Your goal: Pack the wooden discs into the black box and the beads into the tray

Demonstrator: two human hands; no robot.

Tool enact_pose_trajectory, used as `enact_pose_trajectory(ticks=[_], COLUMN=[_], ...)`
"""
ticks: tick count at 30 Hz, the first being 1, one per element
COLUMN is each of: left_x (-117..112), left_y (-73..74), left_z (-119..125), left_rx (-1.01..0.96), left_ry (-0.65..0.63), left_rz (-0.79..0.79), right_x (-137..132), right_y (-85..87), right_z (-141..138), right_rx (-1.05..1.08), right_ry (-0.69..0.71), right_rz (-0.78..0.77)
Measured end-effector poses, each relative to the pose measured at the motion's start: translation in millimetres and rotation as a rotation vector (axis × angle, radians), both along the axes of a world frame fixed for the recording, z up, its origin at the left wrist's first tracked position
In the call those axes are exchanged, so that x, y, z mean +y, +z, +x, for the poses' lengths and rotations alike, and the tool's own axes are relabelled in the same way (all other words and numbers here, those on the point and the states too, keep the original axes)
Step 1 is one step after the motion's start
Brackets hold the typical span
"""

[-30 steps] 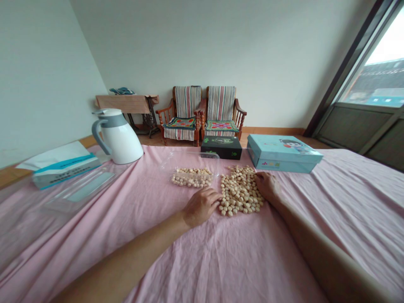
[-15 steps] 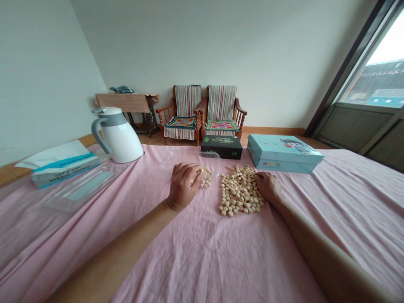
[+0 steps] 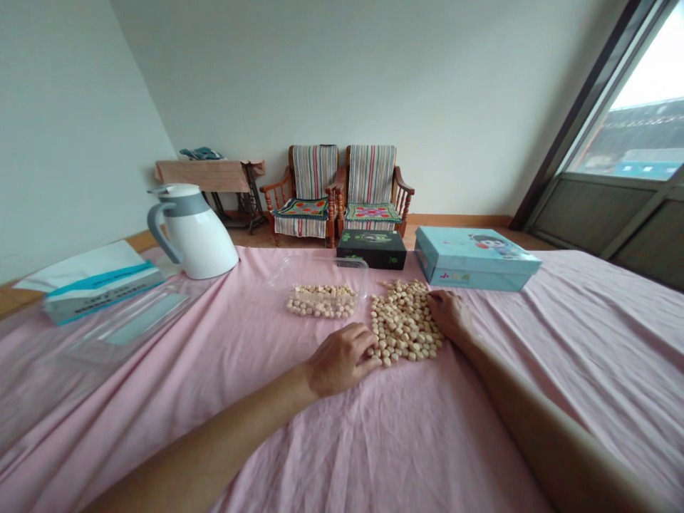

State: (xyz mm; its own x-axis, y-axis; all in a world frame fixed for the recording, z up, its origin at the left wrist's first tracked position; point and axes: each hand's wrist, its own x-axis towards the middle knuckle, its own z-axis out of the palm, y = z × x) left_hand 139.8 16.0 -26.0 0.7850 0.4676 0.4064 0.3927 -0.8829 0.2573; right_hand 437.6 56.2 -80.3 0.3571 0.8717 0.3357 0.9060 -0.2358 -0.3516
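Note:
A loose pile of pale round seeds [image 3: 403, 322] lies on the pink cloth [image 3: 374, 442]. My left hand [image 3: 342, 360] rests on the cloth at the pile's near left edge, its bent fingers pressed together on a few seeds. At the pile's right edge sits my right hand [image 3: 449, 313], fingers curled under against the seeds; what they hold is hidden. Left of the pile stands a clear plastic tray [image 3: 320, 296] with a layer of the same seeds in it.
A white jug [image 3: 195, 231] stands at the back left. Behind the seeds are a black box [image 3: 371, 249] and a light blue box [image 3: 473, 258]. A blue-and-white packet [image 3: 93, 281] and a clear plastic lid [image 3: 136, 320] lie at the left. Two chairs [image 3: 342, 192] stand by the far wall.
My left hand has come back from over the clear tray to the near left edge of the seed pile. My right hand has stayed at the pile's right edge.

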Motion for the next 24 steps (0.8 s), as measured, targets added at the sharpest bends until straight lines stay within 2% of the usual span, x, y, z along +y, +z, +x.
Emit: enact_pose_trajectory(ticks=[4,10,13,16,18,21,23,24], left_x=[1.6,8.2,6.6,6.1,10.4,22.6,28.9,30.0], left_y=[-1.7,1.4,5.3,17.5,30.1,49.1,56.2,56.9], left_z=[-0.4,-6.0,-6.4,-8.1,-12.6,-24.1,-30.6,-32.0], left_rx=[-0.016,0.027,0.045,-0.025,-0.174,-0.423,-0.491,-0.489], left_ry=[0.000,-0.094,-0.104,-0.096,-0.003,0.252,0.376,0.389], left_rz=[-0.100,-0.120,-0.075,0.052,0.165,0.349,0.449,0.475], right_x=[-0.6,0.1,0.8,1.3,1.3,0.7,0.3,0.2], right_y=[1.3,0.6,0.9,1.3,1.7,2.2,2.3,2.2], right_z=[-1.3,-1.4,-1.0,-1.0,-1.4,-2.4,-2.9,-2.9], right_rx=[-0.002,-0.008,-0.015,-0.023,-0.025,-0.024,-0.022,-0.022], right_ry=[-0.002,-0.008,-0.012,-0.014,-0.018,-0.023,-0.019,-0.018], right_rz=[0.000,0.000,-0.011,-0.012,-0.017,-0.023,-0.018,-0.014])
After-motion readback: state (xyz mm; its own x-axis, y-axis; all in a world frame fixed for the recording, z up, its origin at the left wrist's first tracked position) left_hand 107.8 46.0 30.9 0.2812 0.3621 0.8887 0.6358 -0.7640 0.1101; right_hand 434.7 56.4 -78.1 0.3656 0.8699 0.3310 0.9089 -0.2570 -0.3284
